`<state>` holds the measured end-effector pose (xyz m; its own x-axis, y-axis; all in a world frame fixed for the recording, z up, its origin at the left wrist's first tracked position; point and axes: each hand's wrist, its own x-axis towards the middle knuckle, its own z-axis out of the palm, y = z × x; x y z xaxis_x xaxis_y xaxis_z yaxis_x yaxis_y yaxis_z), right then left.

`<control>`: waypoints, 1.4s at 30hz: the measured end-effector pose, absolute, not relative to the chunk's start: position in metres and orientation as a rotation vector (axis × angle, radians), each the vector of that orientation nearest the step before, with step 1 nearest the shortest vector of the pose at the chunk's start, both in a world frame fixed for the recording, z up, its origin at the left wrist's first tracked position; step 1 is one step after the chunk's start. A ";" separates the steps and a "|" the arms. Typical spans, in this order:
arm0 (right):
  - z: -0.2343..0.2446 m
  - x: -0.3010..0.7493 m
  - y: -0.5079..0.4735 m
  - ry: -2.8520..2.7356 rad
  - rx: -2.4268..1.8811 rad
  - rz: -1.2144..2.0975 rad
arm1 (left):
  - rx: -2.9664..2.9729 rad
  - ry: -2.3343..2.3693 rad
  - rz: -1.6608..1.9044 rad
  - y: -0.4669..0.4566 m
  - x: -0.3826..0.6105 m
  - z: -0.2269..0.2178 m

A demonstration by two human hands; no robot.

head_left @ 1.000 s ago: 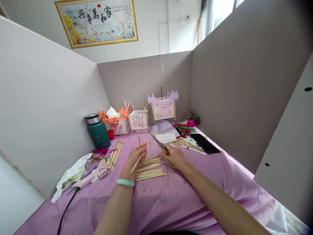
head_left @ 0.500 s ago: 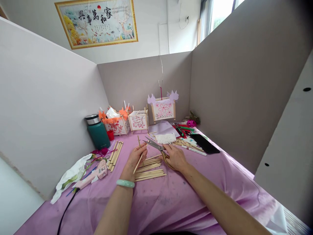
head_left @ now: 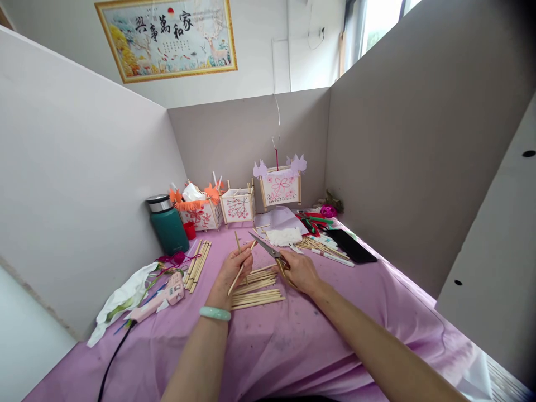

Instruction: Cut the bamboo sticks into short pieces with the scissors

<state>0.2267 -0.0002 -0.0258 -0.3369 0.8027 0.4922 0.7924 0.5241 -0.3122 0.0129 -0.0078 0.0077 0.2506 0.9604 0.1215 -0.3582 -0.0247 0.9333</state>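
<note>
Two hands over purple tabletop (head_left: 293, 346): left hand (head_left: 232, 273) pinches thin sticks (head_left: 239, 258); right hand (head_left: 299, 271) grips scissors (head_left: 268, 247), blades closed near them. Stick pile (head_left: 255, 287) beneath; glue gun (head_left: 161, 298) left; lanterns (head_left: 238, 205) behind.

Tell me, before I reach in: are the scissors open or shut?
Shut, it seems: scissors in the right hand show one narrow point.
</note>
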 end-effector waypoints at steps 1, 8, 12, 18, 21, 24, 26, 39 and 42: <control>-0.026 0.226 0.000 -2.149 -1.294 0.026 | 1.110 0.707 1.219 -0.007 0.013 0.007; -0.029 0.228 0.000 -2.132 -1.266 -0.024 | 1.091 0.693 1.260 -0.005 0.013 0.005; -0.029 0.228 0.000 -2.152 -1.283 -0.041 | 1.088 0.692 1.245 -0.003 0.012 0.004; -0.030 0.227 0.000 -2.144 -1.282 -0.039 | 1.101 0.728 1.246 -0.002 0.013 0.003; -0.029 0.228 0.000 -2.154 -1.281 -0.018 | 1.108 0.758 1.254 -0.003 0.013 0.003; -0.028 0.229 0.001 -2.160 -1.272 0.007 | 1.111 0.794 1.264 -0.004 0.015 0.005; -0.029 0.230 0.002 -2.137 -1.267 0.022 | 1.107 0.812 1.287 -0.004 0.016 0.005; -0.027 0.233 -0.001 -2.143 -1.203 0.026 | 1.152 0.864 1.370 -0.001 0.012 0.005; -0.025 0.233 -0.002 -2.166 -1.196 0.023 | 1.182 0.895 1.370 -0.003 0.012 0.007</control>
